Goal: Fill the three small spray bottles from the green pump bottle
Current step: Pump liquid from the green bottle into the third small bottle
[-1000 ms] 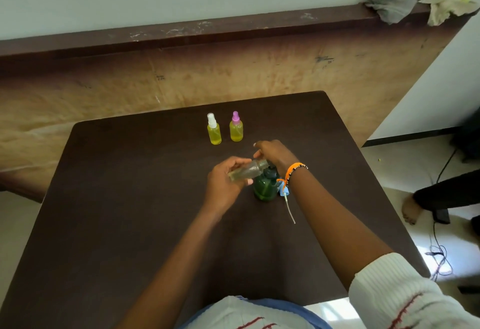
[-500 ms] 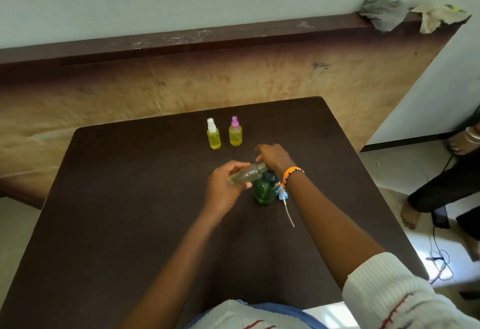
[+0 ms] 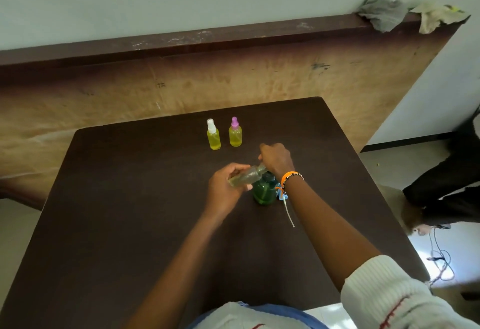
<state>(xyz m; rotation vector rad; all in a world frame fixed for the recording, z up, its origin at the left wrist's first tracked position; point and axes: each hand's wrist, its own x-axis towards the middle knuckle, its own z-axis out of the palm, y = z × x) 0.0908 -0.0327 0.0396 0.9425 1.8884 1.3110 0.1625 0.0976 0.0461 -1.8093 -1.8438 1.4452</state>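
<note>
Left grip: left hand (image 3: 226, 191) curls its fingers and thumb round a clear small bottle (image 3: 246, 175), holding it tilted almost flat, neck pointing right toward the pump head.
Right grip: right hand (image 3: 275, 157) sits knuckles-up over the top of the green pump bottle (image 3: 264, 190), fingers curled down on the pump head; the head itself is hidden under the hand, so how firmly it is held cannot be told.
Clear small bottle: uncapped, with a little pale liquid inside; its neck meets the right hand just above the green bottle's dark collar.
Green pump bottle: upright on the table (image 3: 130, 211), near the middle, directly below the right wrist.
Left arm: bare forearm reaching up from the lower edge, wrist bent slightly right.
Right arm: bare forearm coming in from the lower right, white ribbed sleeve (image 3: 384, 295) pushed up, orange bracelet (image 3: 290, 175) at the wrist.
Blue spray cap (image 3: 281, 193): lies just right of the green bottle, its thin dip tube (image 3: 289, 214) trailing toward the person.
Filled bottles: white-capped bottle (image 3: 213, 135) and pink-capped bottle (image 3: 235, 132) stand upright side by side farther back, both holding yellow liquid, apart from the hands.
Surroundings: wooden panel (image 3: 233, 79) behind the table, two rags (image 3: 384, 14) on its ledge; another person's leg (image 3: 446, 185) at right.
</note>
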